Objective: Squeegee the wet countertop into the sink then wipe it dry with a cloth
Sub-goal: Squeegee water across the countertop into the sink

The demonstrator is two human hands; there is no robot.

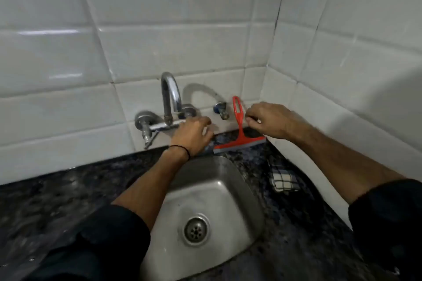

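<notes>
- The fingers [252,118] of my right hand [270,121] are curled and pressed together, just beside the red handle; I cannot tell if they touch it.
- The fingers [205,122] of my left hand [194,134] are bent downward, close together, over the back edge of the desk [57,189]; they hold nothing that I can see.
- The squeegee [238,137] is thin red plastic, T-shaped, with a grey rubber strip along the blade.
- It stands behind the sink [212,191], blade down on the desk, handle leaning up against the wall tiles [182,41]. The handle points up and away from me; the blade's long axis runs left to right, its left end nearer to me.
- The sink is dull brushed steel, rounded, with a round perforated drain.
- The desk is dark speckled stone, glossy.
- A folded checked cloth [283,180] lies on the desk right of the sink.
- A curved chrome tap [170,98] is mounted on the glossy white tiles.
</notes>
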